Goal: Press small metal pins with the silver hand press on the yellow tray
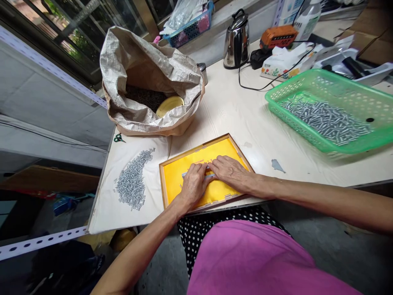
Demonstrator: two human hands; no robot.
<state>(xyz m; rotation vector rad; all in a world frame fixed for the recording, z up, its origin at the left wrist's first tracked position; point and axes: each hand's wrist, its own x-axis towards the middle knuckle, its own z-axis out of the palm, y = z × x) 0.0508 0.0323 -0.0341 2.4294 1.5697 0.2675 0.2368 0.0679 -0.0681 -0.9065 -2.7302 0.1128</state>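
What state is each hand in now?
Left hand: curled at the pale-blue strip; grip unclear.
Right hand: bent over the same strip; grip unclear.

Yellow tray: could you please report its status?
Left hand and right hand close together at a partly hidden bluish strip. Yellow tray on table. Metal pieces heaped beside tray, apart.

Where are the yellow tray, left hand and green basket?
Yellow tray (pixel 172 175): head view, on its bare floor.
Left hand (pixel 194 184): head view, on its back.
Green basket (pixel 342 91): head view, on its far wall.
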